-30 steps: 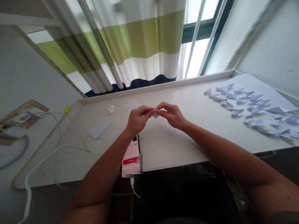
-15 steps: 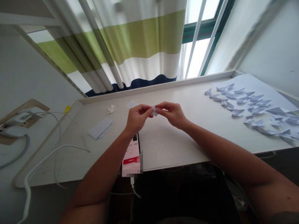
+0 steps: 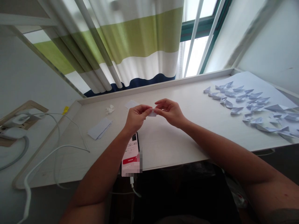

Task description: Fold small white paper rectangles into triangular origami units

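Observation:
Above the middle of the white desk (image 3: 177,137), my left hand (image 3: 135,119) and my right hand (image 3: 170,112) meet at the fingertips. Between them they pinch a small folded piece of white paper (image 3: 152,113), each hand closed on one end. Most of the piece is hidden by the fingers. Just below my left wrist a phone (image 3: 131,154) lies on the desk's front edge with its screen lit.
Several folded paper pieces (image 3: 243,101) lie on a large white sheet (image 3: 257,82) at the right. A small stack of paper slips (image 3: 99,128), a crumpled scrap (image 3: 110,109) and a slip (image 3: 132,104) lie left of my hands. White cables (image 3: 58,146) run along the desk's left end.
The paper piece has turned flatter between my fingertips, and both hands have shifted slightly up in view. Everything on the desk lies as before.

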`<state>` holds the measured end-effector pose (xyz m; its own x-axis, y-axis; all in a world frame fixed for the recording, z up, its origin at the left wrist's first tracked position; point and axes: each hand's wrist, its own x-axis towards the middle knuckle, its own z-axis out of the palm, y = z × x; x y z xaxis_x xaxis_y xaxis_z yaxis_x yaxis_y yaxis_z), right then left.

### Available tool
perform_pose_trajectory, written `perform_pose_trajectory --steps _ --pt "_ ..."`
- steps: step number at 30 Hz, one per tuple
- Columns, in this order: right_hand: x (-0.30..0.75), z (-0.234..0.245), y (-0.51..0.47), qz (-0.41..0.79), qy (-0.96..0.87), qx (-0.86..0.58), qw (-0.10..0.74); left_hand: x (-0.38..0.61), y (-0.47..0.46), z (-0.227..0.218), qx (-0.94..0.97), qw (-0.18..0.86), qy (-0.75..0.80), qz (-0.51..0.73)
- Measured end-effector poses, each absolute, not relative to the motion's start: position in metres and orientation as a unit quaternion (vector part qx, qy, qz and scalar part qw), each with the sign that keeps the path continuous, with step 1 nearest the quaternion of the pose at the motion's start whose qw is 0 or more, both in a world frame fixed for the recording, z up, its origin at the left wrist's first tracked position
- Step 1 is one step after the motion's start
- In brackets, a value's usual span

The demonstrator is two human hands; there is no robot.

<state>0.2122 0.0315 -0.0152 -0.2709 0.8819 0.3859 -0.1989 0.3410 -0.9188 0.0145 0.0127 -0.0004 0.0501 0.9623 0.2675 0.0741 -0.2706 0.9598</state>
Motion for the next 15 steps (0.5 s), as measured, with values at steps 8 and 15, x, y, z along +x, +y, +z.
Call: perform_pose_trajectory --steps 8,15 --pt "0.2094 -0.0171 0.0289 0.447 -0.650 -0.276 0.549 0.0149 0.0181 -0.0053 0.520 0.480 0.414 0.572" --pt "0.2153 -0.0226 0.0329 0.182 -0.772 -0.252 0.555 0.0166 0.0129 -0.0010 0.502 0.535 0.405 0.546"
